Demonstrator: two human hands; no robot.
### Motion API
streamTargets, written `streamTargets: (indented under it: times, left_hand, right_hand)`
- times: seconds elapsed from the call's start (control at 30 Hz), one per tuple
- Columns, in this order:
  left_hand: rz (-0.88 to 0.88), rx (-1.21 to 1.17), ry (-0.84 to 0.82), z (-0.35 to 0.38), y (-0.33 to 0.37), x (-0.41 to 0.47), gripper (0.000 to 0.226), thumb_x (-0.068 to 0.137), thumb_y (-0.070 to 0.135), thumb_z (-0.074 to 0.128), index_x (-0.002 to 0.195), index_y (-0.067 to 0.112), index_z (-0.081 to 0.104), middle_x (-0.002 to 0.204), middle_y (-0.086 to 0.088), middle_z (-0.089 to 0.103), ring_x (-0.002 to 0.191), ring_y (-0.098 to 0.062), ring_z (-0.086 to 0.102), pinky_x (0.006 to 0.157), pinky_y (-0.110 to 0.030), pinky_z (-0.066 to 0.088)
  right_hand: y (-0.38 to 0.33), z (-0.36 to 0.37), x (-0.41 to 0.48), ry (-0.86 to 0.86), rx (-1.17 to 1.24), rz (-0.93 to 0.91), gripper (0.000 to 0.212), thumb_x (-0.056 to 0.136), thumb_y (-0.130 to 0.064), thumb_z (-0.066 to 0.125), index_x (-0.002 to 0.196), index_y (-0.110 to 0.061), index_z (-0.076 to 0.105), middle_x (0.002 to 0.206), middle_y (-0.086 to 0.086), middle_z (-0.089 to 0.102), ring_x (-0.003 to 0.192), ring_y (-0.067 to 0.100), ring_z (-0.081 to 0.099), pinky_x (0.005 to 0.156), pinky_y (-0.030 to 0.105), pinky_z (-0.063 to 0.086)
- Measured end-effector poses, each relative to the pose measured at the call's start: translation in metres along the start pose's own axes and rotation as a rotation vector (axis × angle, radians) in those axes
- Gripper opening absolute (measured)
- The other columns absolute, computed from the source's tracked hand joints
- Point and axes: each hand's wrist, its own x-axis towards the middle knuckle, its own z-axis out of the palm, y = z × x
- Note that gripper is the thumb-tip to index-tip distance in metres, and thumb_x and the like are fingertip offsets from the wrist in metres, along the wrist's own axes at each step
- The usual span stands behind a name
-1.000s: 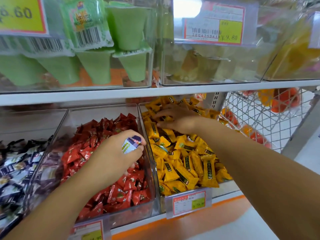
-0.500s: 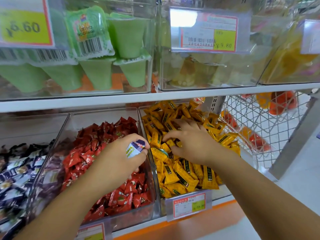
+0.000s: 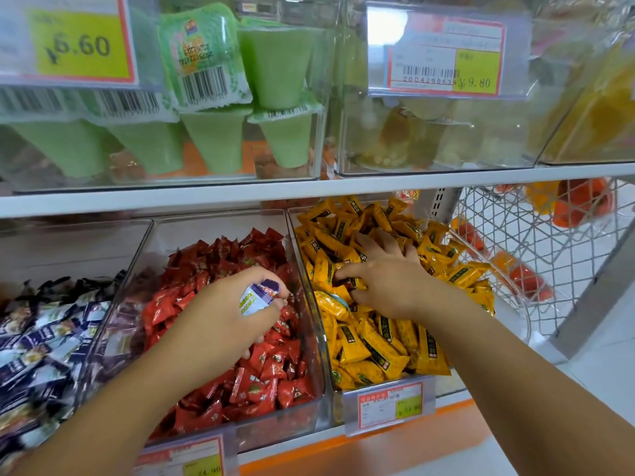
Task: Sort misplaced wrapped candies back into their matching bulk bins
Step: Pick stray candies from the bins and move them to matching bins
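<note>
The left hand (image 3: 226,314) pinched a white-purple candy (image 3: 257,298) over the red bin (image 3: 220,231), while the right hand (image 3: 388,280) lay with fingers (image 3: 369,243) spread on yellow candies (image 3: 378,345).

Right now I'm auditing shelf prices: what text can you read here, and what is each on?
"¥6.60": yellow price tag, top left.
"¥9.80": barcoded price tag, upper middle bin.
"200429063", further digits unclear: under that tag's barcode.
"4.90", leading digit unclear: red candies' bin tag.
Too blurred: yellow candies' bin tag, green cup lid, white-and-purple candy in left hand.
</note>
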Motion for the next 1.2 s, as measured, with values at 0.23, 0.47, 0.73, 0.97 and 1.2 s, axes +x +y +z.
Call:
streamTargets:
  times: [0.23, 0.47, 0.73, 0.97, 1.2]
  left_hand:
    - [-0.012, 0.001, 0.003, -0.003, 0.003, -0.004, 0.014, 0.092, 0.017, 0.060, 0.088, 0.030, 0.064, 0.052, 0.010, 0.058, 0.040, -0.002, 0.053, 0.041, -0.013, 0.040]
    - [-0.008, 0.021, 0.001, -0.006, 0.002, -0.005, 0.014, 0.092, 0.021, 0.060, 0.087, 0.033, 0.064, 0.054, 0.010, 0.060, 0.041, -0.003, 0.054, 0.041, -0.014, 0.041]
    - [0.007, 0.021, -0.033, -0.012, -0.001, -0.005, 0.015, 0.090, 0.020, 0.062, 0.083, 0.033, 0.065, 0.060, 0.009, 0.062, 0.045, -0.005, 0.054, 0.044, -0.017, 0.043]
    - [0.089, -0.077, 0.010, -0.014, 0.007, -0.013, 0.015, 0.086, 0.020, 0.064, 0.085, 0.034, 0.067, 0.068, -0.006, 0.066, 0.047, -0.010, 0.051, 0.047, -0.026, 0.044]
    - [0.105, -0.039, -0.043, -0.005, 0.009, -0.008, 0.020, 0.089, 0.017, 0.061, 0.082, 0.035, 0.068, 0.078, 0.012, 0.072, 0.050, -0.003, 0.059, 0.045, -0.010, 0.040]
  right_hand:
    - [-0.005, 0.009, 0.009, 0.109, -0.058, 0.037, 0.029, 0.094, -0.035, 0.053, 0.119, -0.049, 0.057, 0.161, 0.002, 0.002, 0.145, 0.037, -0.010, 0.110, 0.068, 0.004]
    - [0.010, 0.002, 0.000, 0.154, 0.280, -0.008, 0.013, 0.090, -0.044, 0.059, 0.103, -0.045, 0.063, 0.159, -0.003, 0.013, 0.147, 0.025, -0.003, 0.115, 0.061, 0.003]
    - [0.002, -0.033, -0.017, 0.280, 0.584, -0.102, 0.021, 0.090, -0.041, 0.061, 0.108, -0.030, 0.066, 0.105, -0.014, 0.064, 0.101, 0.005, 0.058, 0.079, 0.017, 0.043]
    - [-0.014, -0.036, -0.007, 0.272, 0.653, -0.114, 0.025, 0.095, -0.026, 0.057, 0.120, -0.028, 0.064, 0.115, -0.011, 0.065, 0.102, 0.002, 0.056, 0.073, -0.004, 0.033]
    - [0.037, -0.051, -0.038, 0.074, 0.239, 0.083, 0.021, 0.090, -0.014, 0.060, 0.096, -0.028, 0.074, 0.092, -0.014, 0.066, 0.080, -0.003, 0.057, 0.064, 0.006, 0.039]
